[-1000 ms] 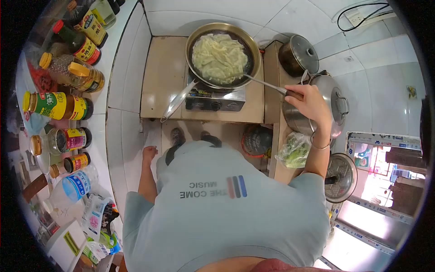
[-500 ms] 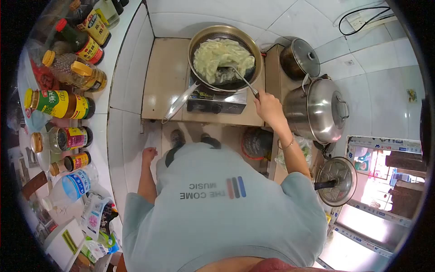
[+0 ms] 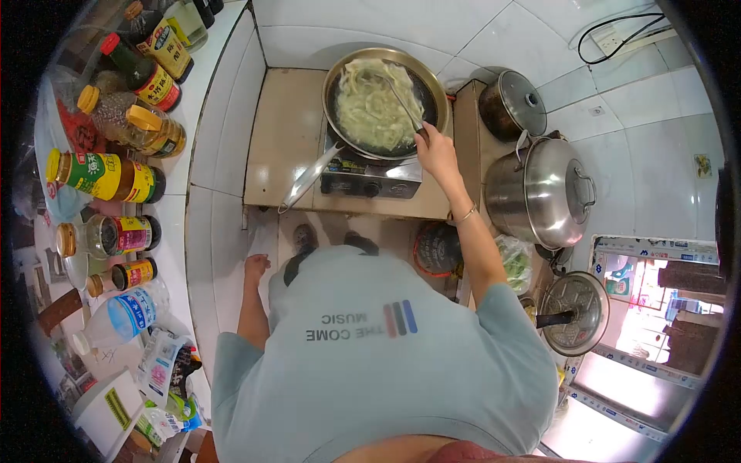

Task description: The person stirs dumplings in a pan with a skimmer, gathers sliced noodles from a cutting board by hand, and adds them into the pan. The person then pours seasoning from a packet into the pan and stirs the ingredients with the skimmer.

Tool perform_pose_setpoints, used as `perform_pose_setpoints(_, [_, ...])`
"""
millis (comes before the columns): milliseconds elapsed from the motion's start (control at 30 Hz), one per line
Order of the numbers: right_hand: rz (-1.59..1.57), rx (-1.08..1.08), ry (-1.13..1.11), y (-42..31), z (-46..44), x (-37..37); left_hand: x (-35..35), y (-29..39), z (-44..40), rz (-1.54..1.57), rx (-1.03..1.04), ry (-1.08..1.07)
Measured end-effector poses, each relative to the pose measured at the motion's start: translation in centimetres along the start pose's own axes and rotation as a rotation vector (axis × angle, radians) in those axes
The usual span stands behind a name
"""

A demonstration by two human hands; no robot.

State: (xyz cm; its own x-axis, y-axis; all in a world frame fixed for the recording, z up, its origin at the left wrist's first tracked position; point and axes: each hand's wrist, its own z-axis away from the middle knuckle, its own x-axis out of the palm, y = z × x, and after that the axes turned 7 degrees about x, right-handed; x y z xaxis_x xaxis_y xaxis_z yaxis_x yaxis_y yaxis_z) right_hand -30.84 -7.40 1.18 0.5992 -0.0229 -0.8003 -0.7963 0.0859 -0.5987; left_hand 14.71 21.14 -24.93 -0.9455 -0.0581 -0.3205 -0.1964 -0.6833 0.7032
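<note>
My right hand point(image 3: 438, 150) is closed around the dark grip of a long metal spatula point(image 3: 400, 97). The spatula reaches into a wide frying pan point(image 3: 334, 127), its head at the far side among pale, yellow-green food pieces point(image 3: 370, 108). What kind of food this is I cannot tell. The pan sits on a small gas stove point(image 3: 370, 184), its long metal handle point(image 3: 309, 177) pointing toward me on the left. Down at my left side, near the tiled wall, my left hand point(image 3: 256, 267) hangs with curled fingers and nothing visible in it.
To the right stand a dark lidded pot point(image 3: 502, 108) and a large steel pot point(image 3: 525, 193). A glass lid point(image 3: 575, 309) and a bag of greens point(image 3: 513, 262) are nearer me. Sauce bottles point(image 3: 116, 177) line the left ledge. A dark bin point(image 3: 436, 247) stands below the counter.
My right hand has moved left and forward, carrying the spatula's head to the far side of the pan. The food has shifted nearer me and spread out. My left hand stays low.
</note>
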Motion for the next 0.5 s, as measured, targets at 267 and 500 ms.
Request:
perform_pose_setpoints(267, [-0.213, 0.065, 0.106, 2.0, -0.3, -2.7, 0.0, -1.1, 0.5, -0.017, 0.011, 0.010])
perform_pose_setpoints(500, [-0.383, 0.307, 0.070, 5.0, 0.3, -3.9, 0.4, -1.6, 0.4, 0.023, 0.009, -0.002])
